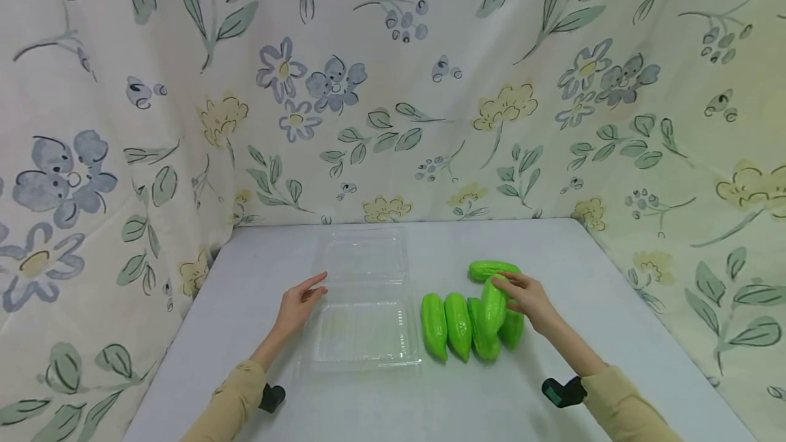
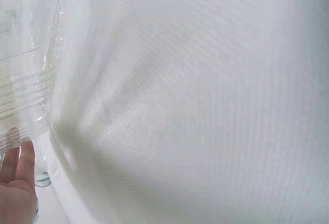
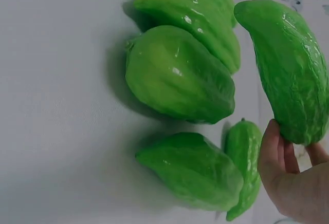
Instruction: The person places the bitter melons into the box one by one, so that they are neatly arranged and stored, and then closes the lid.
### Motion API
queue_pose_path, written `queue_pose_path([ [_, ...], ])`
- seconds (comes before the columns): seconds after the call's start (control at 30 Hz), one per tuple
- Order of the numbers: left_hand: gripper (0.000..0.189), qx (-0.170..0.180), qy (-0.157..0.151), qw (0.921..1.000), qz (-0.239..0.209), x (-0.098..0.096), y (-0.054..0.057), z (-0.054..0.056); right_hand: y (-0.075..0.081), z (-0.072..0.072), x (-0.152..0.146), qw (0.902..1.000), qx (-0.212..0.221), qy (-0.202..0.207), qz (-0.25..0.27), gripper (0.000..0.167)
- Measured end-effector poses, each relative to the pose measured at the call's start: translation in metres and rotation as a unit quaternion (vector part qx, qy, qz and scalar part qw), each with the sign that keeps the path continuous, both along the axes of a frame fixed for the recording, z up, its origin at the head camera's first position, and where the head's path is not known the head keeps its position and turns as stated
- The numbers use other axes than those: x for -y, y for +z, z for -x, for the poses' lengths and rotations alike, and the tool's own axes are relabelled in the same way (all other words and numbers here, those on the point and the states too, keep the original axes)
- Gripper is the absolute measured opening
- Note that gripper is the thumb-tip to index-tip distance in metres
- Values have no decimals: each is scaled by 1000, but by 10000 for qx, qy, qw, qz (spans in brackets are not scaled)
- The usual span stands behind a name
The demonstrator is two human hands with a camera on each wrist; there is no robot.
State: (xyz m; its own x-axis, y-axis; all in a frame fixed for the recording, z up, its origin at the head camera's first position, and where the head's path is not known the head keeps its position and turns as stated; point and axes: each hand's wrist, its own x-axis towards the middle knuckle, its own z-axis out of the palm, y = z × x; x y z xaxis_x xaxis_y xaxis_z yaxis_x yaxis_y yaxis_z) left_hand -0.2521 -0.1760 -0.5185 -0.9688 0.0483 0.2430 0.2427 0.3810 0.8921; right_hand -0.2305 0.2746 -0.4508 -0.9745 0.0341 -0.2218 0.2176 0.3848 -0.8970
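My right hand (image 1: 533, 300) pinches one end of a glossy, wrinkled green bitter melon (image 1: 493, 309). In the right wrist view that held bitter melon (image 3: 288, 64) is raised over several others. Below it, more bitter melons (image 1: 434, 326) lie side by side on the table, and one more (image 1: 491, 269) lies crosswise behind them. To their left, a clear plastic clamshell box (image 1: 366, 365) lies open, its lid half (image 1: 362, 258) farther back. My left hand (image 1: 299, 302) is at the box's left side, thumb and fingers apart; in the left wrist view its fingertips (image 2: 26, 154) are right at the ribbed plastic.
A white cloth-covered table (image 1: 467, 401) holds everything. Its far edge meets a floral curtain (image 1: 393, 87), which also hangs along both sides. Black bands (image 1: 565, 392) are on the wrists.
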Motion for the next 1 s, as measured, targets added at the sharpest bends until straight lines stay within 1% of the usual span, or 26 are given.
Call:
queue_pose_path([
  [0.13,37,-31,-24,9999,-136,2,-1,0,-1,0,11,10000,-74,-17,6,64],
  [0.3,36,-143,-90,9998,-90,2,-2,0,-3,-3,25,9999,-81,93,71,63],
  [0.4,36,-347,-163,9991,-151,3,-4,0,-4,-5,34,9997,-23,139,212,64],
  [0.47,35,-559,-211,9980,-217,3,-5,0,-5,-6,40,9995,5,134,299,64],
  [0.57,34,-651,-213,9974,-243,2,-6,-1,-6,-5,50,9991,-21,174,387,62],
  [0.63,34,-535,-171,9982,-200,2,-5,-1,-6,-5,56,9988,-71,216,429,60],
  [0.73,35,-192,-80,9997,-95,1,-3,0,-4,-6,66,9982,-113,286,511,59],
  [0.83,36,38,-37,10000,-58,1,-2,0,-2,-7,77,9974,-93,348,623,58],
  [1.0,36,173,-42,9998,-82,1,0,-1,1,-8,94,9960,-127,333,816,55],
])
